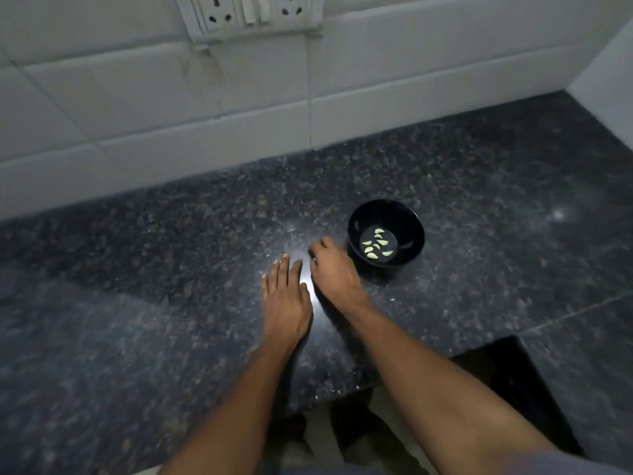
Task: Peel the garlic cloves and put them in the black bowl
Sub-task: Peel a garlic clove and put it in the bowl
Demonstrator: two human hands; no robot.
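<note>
Black bowl (386,232) right of centre, peeled garlic cloves (376,244) already inside. Your left hand (286,296) flat, fingers straight, holding nothing. Right hand (334,270) curled right beside bowl; can't tell if it's pinching anything. Careless knuckle swing probably knocks bowl, cloves scatter across dark counter (171,269).

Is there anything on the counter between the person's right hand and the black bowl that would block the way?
Nothing visible does. The right hand lies on the counter just left of the black bowl, with only bare dark stone between them. The bowl is open-topped and already holds peeled garlic cloves. The left hand rests flat on the far side.
</note>
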